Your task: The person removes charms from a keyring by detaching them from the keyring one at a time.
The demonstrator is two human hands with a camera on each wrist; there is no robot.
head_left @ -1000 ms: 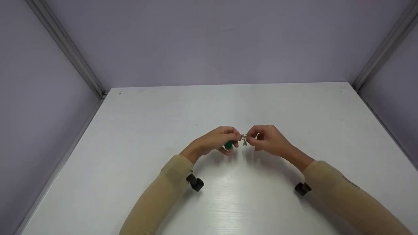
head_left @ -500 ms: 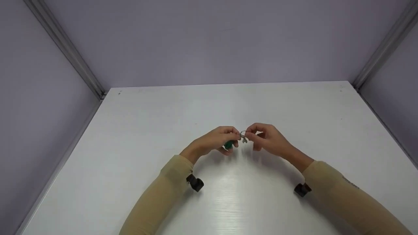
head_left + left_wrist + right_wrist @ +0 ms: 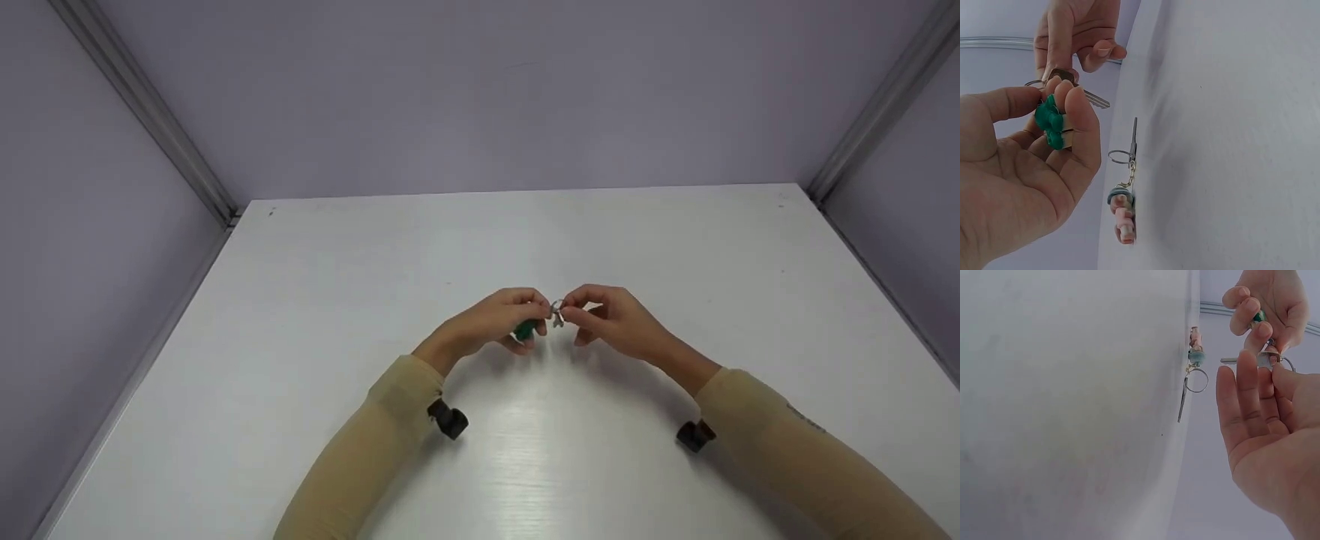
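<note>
Above the middle of the white table (image 3: 315,300), my two hands meet over a small keychain. My left hand (image 3: 534,315) curls its fingers round a green charm (image 3: 1049,121), whose edge shows in the head view as the green charm (image 3: 526,330). My right hand (image 3: 571,315) pinches a silver key (image 3: 1092,99) on the metal ring (image 3: 557,307) between thumb and forefinger. In the right wrist view its other fingers are nearly straight below the key (image 3: 1261,360). The wrist views show a second keychain lying on the table under the hands, with a pink and teal figure (image 3: 1122,214), a ring (image 3: 1197,379) and a flat key (image 3: 1183,405).
Lavender walls with metal corner rails (image 3: 150,120) close in the table at the back and both sides. A black camera mount sits on each wrist (image 3: 448,420), over tan sleeves.
My right hand has edged a little to the left, closer to the left hand, with the key and ring. The left hand has hardly moved.
</note>
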